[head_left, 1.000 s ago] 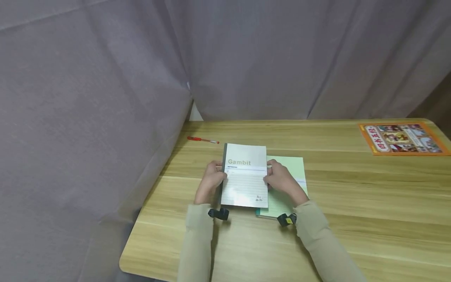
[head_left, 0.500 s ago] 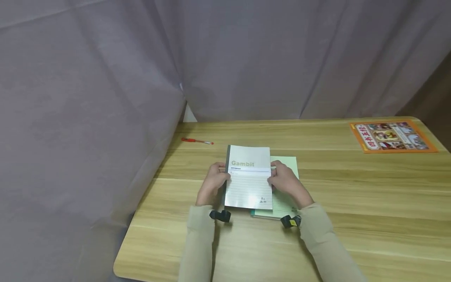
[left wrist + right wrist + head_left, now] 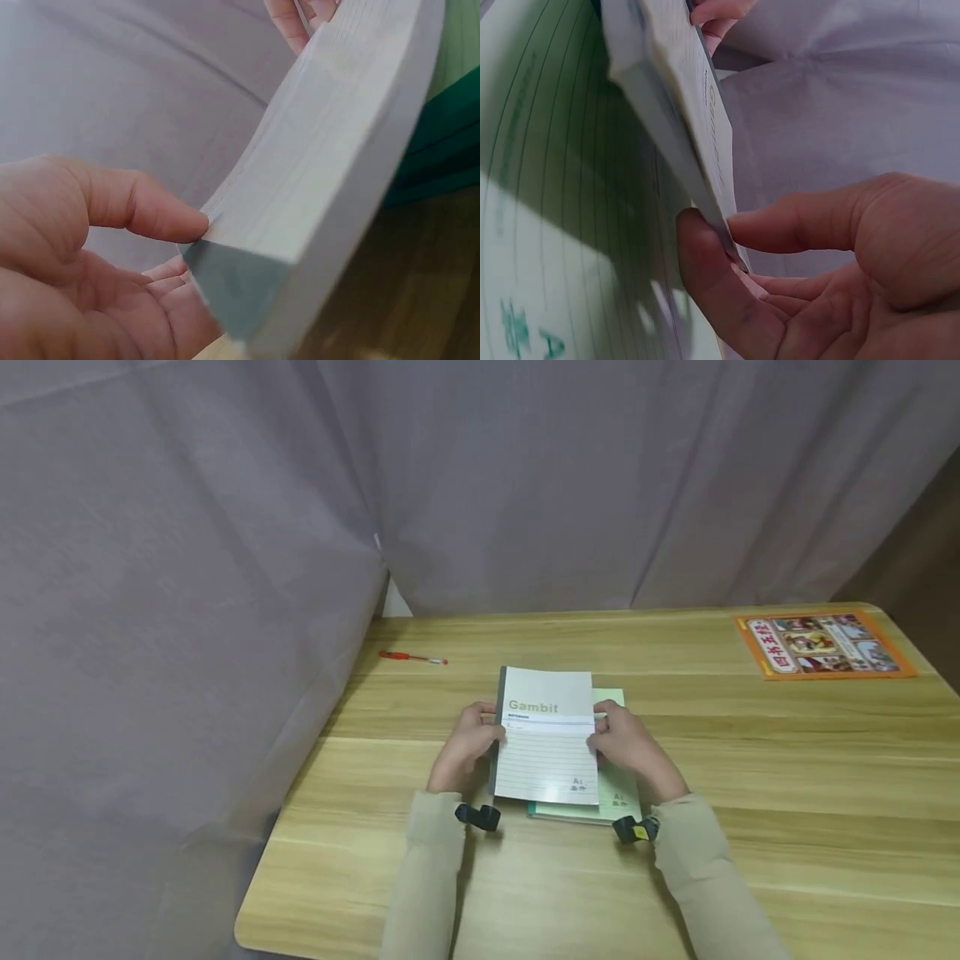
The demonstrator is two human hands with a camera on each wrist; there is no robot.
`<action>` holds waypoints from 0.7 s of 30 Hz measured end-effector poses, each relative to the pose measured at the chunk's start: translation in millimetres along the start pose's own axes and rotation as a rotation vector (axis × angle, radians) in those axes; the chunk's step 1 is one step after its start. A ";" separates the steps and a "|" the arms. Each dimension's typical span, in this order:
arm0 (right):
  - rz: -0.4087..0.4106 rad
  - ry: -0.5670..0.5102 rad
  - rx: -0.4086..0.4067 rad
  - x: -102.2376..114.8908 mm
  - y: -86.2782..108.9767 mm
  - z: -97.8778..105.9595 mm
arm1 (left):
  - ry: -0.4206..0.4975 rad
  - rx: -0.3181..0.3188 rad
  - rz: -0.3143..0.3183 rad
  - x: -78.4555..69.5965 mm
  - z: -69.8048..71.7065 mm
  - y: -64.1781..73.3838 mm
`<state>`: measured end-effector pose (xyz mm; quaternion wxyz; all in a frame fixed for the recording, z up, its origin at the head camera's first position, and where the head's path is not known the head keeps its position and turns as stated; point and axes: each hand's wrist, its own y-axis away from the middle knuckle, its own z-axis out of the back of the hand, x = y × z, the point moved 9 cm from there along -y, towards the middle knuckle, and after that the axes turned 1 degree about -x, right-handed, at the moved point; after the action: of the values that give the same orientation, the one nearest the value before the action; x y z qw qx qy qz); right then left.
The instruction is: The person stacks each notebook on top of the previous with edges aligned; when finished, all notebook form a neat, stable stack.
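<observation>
Between my two hands is a white notebook [image 3: 547, 760] marked "Gambit", with a dark spine on its left. My left hand [image 3: 467, 745] pinches the spine edge, thumb on the cover and fingers beneath. On the opposite edge my right hand [image 3: 633, 747] pinches it the same way, as the right wrist view shows. The white notebook is raised above a green notebook [image 3: 621, 789] that lies on the table and partly covers it. In the left wrist view the page block [image 3: 322, 150] of the white notebook shows from its lower edge, slightly bowed.
A red pen [image 3: 412, 657] lies at the table's back left. An orange picture book [image 3: 825, 645] lies at the back right. Grey curtain [image 3: 510, 485] hangs along the back and left edges of the wooden table [image 3: 787, 793].
Both hands have carried the white notebook to the right, so it covers more of the green notebook. The head view has shifted slightly too; the grip on both edges is unchanged.
</observation>
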<state>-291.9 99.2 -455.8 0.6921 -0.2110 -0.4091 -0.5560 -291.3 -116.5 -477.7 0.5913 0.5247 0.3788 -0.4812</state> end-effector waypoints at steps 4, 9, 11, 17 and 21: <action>-0.015 0.000 -0.006 -6.3 4.5 7.0 | -0.014 0.016 0.009 -1.8 -9.6 -0.6; -0.007 -0.033 -0.015 -11.8 10.0 15.6 | -0.063 0.029 0.003 -1.1 -20.4 -2.9; -0.009 -0.038 -0.019 -14.3 12.1 18.6 | -0.082 0.039 -0.004 -1.4 -24.3 -2.6; -0.022 -0.037 -0.038 -19.8 18.7 25.3 | -0.113 0.059 -0.006 -2.9 -33.3 -0.9; -0.020 -0.053 -0.048 -22.0 22.6 29.2 | -0.123 0.073 0.001 -3.8 -38.6 0.0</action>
<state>-281.3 140.7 -452.9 0.6702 -0.2381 -0.4162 -0.5665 -290.0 -77.8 -480.3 0.5941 0.5156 0.3236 -0.5258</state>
